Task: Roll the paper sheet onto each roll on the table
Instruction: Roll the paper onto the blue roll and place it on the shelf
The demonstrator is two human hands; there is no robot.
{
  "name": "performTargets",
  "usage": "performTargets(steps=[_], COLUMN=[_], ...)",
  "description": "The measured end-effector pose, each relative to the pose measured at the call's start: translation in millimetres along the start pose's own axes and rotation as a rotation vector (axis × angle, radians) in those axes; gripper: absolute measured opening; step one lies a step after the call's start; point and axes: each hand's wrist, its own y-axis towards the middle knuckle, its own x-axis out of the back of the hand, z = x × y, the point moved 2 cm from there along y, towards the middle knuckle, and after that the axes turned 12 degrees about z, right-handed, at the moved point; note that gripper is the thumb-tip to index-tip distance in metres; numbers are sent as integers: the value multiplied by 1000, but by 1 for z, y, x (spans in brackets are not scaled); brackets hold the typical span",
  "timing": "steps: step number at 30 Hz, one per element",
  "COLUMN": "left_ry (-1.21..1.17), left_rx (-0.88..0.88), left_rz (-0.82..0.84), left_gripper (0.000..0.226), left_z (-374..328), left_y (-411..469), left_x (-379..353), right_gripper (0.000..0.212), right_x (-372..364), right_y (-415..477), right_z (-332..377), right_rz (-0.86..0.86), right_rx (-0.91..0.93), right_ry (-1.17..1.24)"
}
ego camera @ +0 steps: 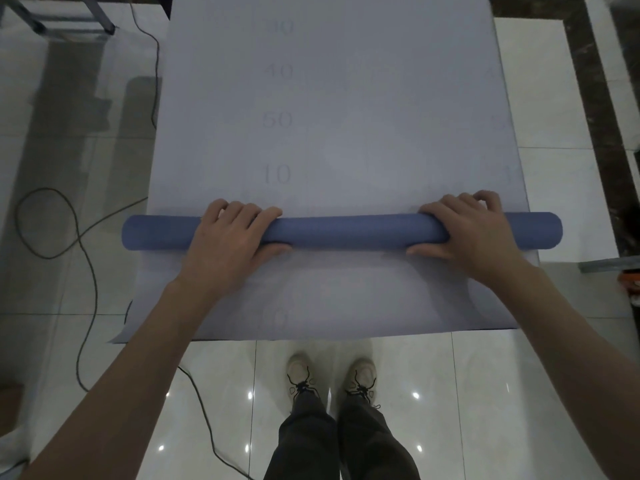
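A person stands over a pale paper sheet (346, 116) with both hands clamped on a blue roll (346, 232) that lies crosswise on top of it. Each end of the roll pokes out just past the sheet's side edges.

The left hand (228, 233) grips the roll left of its middle, fingers curled over the top and thumb tucked along the near side. The right hand (474, 230) holds it the same way toward the right end. The fingertips of both hands dip behind the roll and cannot be seen.

The sheet runs on beyond the roll until the top of the frame cuts it off. A shorter stretch lies on the near side of the roll, between the person's forearms. Whatever table carries the sheet is wholly covered. Whether any of the paper is already wound on the roll cannot be told.

Faint figures (277, 173) ghost through the paper beyond the roll, reading 10, 50 and 40. A further one is too dim to read, and another on the near side is blurred.

Below the roll, past the sheet's near edge, a pair of light shoes (301, 375) stands on glossy white floor tiles (485, 393). A dark cable (86, 265) loops over the floor left of the roll and vanishes off the bottom edge. A metal frame (69, 19) is cropped at the upper left. To the right of the roll's end, a small orange object (628, 282) is cut by the frame edge and is unidentifiable.
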Motion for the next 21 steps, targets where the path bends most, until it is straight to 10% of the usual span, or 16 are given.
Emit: performTargets(steps=[21], left_ry=[14], left_rx=[59], left_rz=[17], left_gripper=[58], left_z=[1], left_y=[6], left_x=[-2], right_gripper=[82], right_x=[0], right_y=[-1], right_z=[4], right_rz=[-8], right_rx=[-77], right_ry=[0])
